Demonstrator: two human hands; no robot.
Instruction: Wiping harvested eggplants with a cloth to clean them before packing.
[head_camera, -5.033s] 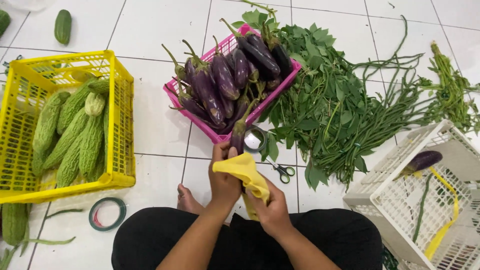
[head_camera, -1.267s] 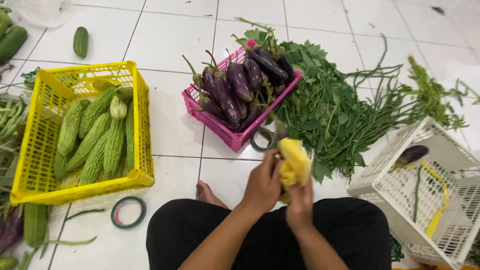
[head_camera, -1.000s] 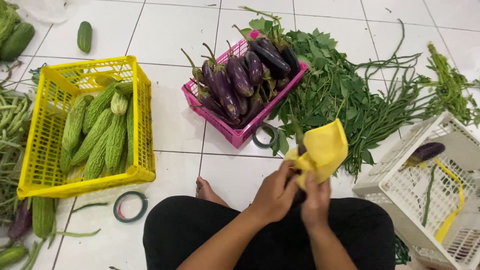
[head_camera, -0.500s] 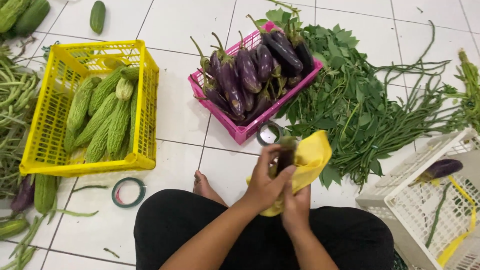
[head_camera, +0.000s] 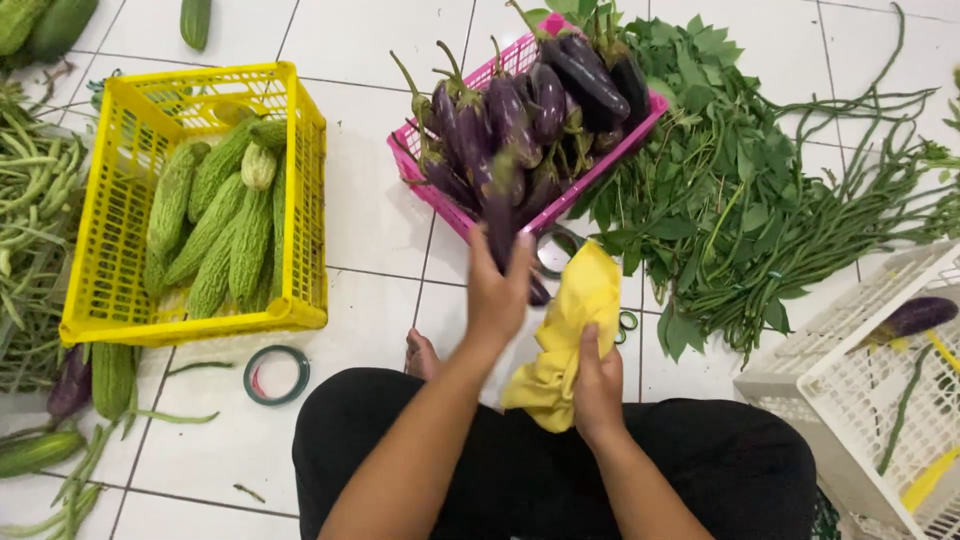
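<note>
This looks like the sorting floor of a vegetable seller or a home produce business, not a kitchen. Everything sits on a white tiled floor (head_camera: 370, 220), with the person seated among it. Produce is grouped in bulk by kind: a yellow crate (head_camera: 300, 200) of bitter gourds (head_camera: 215, 225), a pink basket (head_camera: 470, 215) of eggplants (head_camera: 525, 110), loose leafy greens (head_camera: 720, 160), long beans (head_camera: 35, 190), and a white crate (head_camera: 840, 390). A roll of tape (head_camera: 276, 375) lies nearby.

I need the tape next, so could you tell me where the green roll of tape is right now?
In the head view, the green tape roll lies flat on the white floor tiles, lower left, just below the yellow crate and left of the person's knee.
</note>
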